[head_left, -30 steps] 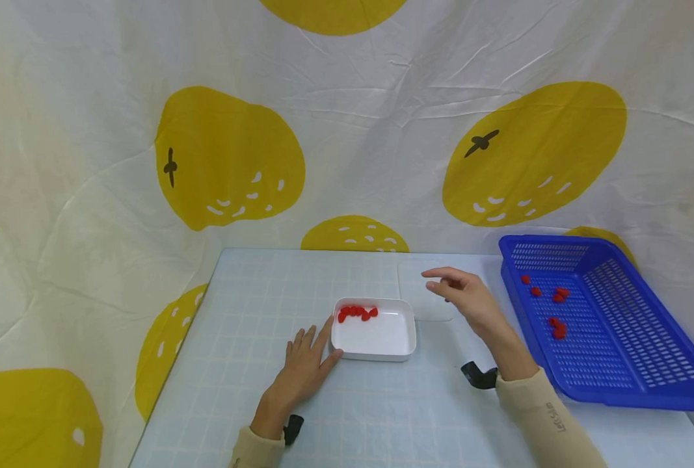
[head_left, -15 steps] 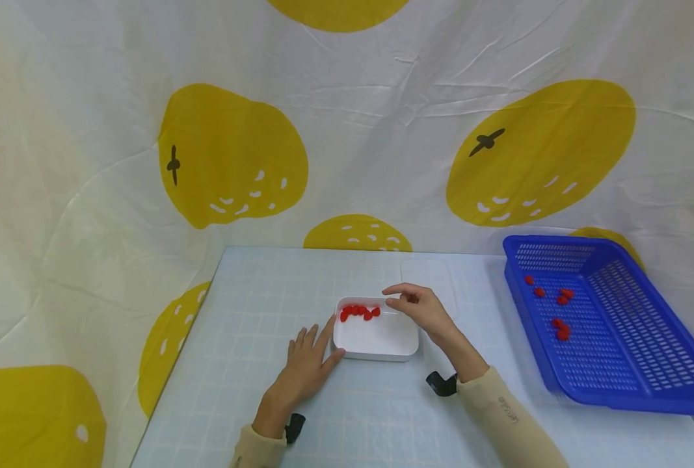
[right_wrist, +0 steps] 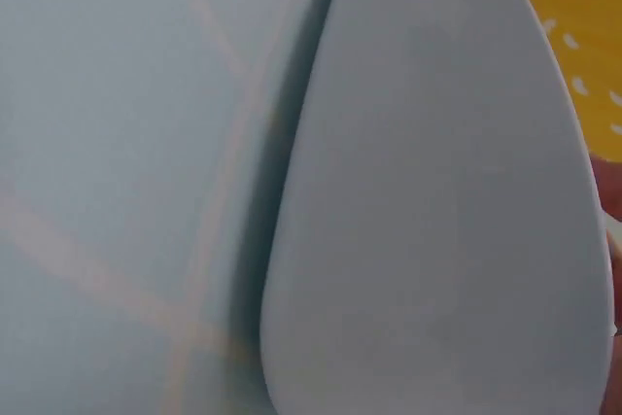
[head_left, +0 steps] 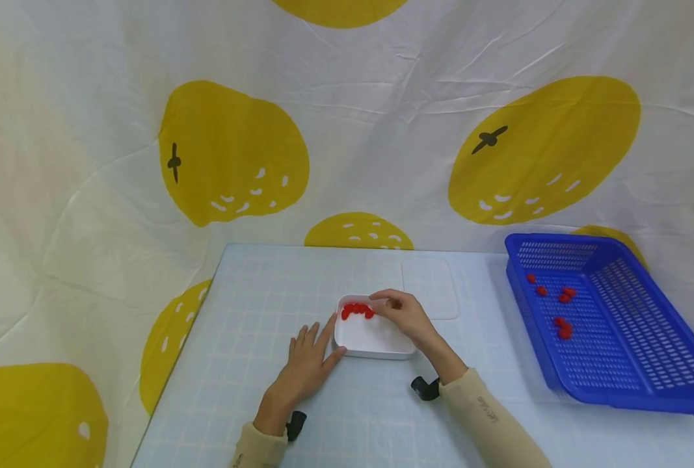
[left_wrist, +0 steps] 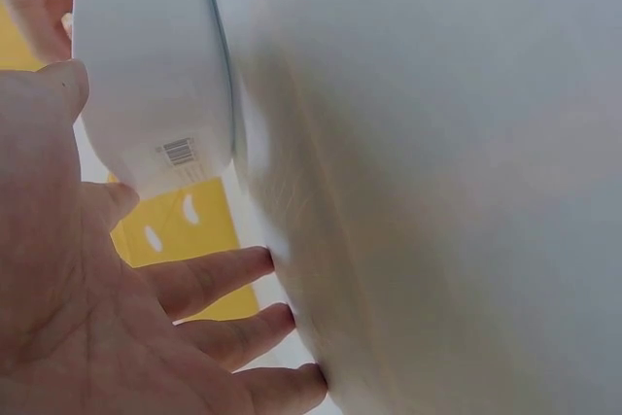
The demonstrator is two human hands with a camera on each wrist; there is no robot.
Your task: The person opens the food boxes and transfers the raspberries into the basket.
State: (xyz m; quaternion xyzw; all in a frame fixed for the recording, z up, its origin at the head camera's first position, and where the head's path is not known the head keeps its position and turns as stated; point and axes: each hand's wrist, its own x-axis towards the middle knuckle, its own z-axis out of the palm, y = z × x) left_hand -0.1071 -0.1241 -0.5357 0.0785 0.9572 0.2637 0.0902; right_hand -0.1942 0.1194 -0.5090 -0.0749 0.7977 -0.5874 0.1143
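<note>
A shallow white tray (head_left: 376, 355) stands on the table with several small red pieces (head_left: 356, 309) along its back left part; their kind is too small to tell. My left hand (head_left: 303, 365) lies at the tray's left side with straight, spread fingers, and its thumb and index finger touch the wall. In the left wrist view, the other fingertips (left_wrist: 255, 259) rest on the table. Over the back of the tray my right hand (head_left: 410, 320) reaches down with thumb and index finger at the rightmost red piece. Those fingers hide that piece, so whether they pinch it cannot be seen.
A blue slotted basket (head_left: 645, 402) stands on the right side of the table, with several more red pieces (head_left: 564, 330) in it. Behind the tray, to the right, lies a clear flat rectangular lid or sheet (head_left: 434, 286). A patterned curtain (head_left: 370, 143) hangs behind the table.
My right hand has moved left and down, from the space between tray and basket to the red pieces in the tray. The rightmost piece is now hidden. My left hand has stayed put.
</note>
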